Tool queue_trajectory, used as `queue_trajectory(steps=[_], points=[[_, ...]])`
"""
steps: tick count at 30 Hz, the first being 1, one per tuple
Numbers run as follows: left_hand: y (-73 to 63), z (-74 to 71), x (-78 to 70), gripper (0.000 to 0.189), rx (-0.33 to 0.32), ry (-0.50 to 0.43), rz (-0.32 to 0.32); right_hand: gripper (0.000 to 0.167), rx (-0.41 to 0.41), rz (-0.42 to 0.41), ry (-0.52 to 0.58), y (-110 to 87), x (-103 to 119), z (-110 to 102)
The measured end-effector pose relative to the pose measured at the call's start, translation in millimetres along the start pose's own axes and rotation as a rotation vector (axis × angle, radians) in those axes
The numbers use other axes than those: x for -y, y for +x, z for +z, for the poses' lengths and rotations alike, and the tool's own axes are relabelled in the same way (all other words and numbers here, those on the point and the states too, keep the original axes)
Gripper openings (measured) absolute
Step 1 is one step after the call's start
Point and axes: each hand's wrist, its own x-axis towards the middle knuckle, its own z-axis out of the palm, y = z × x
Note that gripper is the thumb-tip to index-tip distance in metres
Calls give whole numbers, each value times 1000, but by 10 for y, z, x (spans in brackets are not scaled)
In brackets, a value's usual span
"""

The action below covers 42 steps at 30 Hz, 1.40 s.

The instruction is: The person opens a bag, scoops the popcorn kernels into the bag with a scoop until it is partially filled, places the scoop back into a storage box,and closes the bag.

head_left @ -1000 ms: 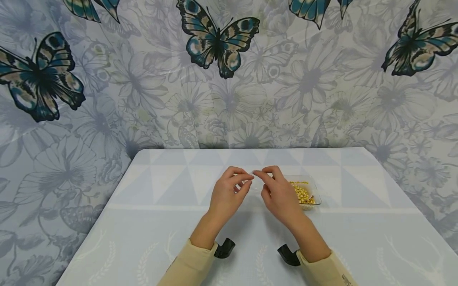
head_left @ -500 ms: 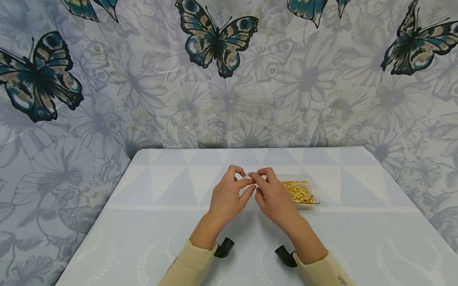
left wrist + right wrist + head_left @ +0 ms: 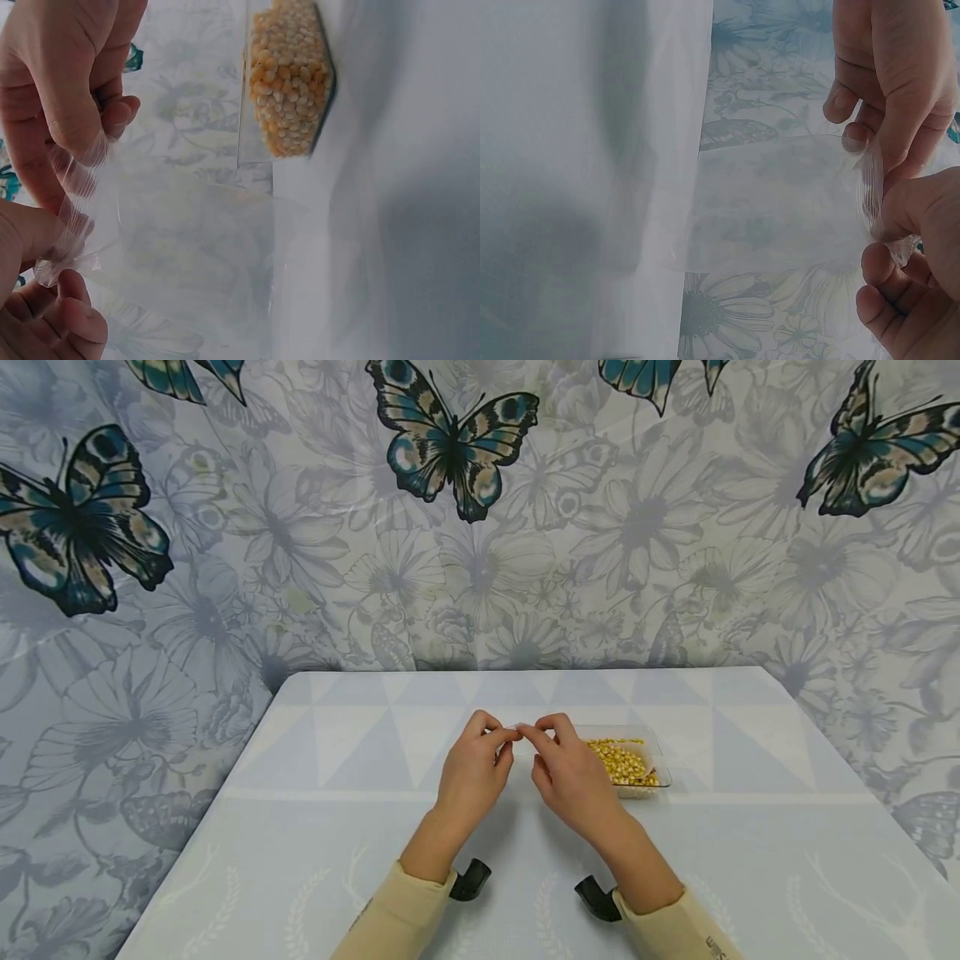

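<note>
A clear, thin plastic bag (image 3: 195, 240) hangs flat and see-through below both hands. Its top edge, bunched and marked with fine parallel lines, is caught in the fingers. My left hand (image 3: 472, 768) pinches this edge between thumb and fingers. Close beside it, my right hand (image 3: 581, 772) also pinches the edge, the two hands' fingertips almost meeting in the head view. Just behind the right hand stands a clear rectangular container (image 3: 637, 792) holding yellow corn kernels (image 3: 622, 762). In the head view the bag is mostly hidden by the hands.
A pale patterned cloth covers the table (image 3: 300, 860), which ends at a wall hanging (image 3: 480, 585) with flowers and butterflies. Black bent pieces (image 3: 471, 880) stick out from both sleeve cuffs, above the tabletop.
My right hand has moved left toward my left hand, uncovering more of the corn container. The fingers of both hands have shifted along the bag's edge.
</note>
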Motion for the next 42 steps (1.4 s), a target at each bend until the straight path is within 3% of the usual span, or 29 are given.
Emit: queue_trajectory(steps=[7, 13, 37, 42], points=[[-7, 4, -29, 31, 11, -8, 15, 36, -34, 66, 13, -8, 13, -9], [-12, 11, -47, 36, 16, -35, 14, 35, -86, 74, 6, -6, -1, -10], [19, -14, -18, 28, 9, -218, -21, 38, -38, 83, 0, 6, -71, -38], [22, -24, -9, 28, 23, -265, -57, 38, -25, 108, 64, 3, -72, -50]])
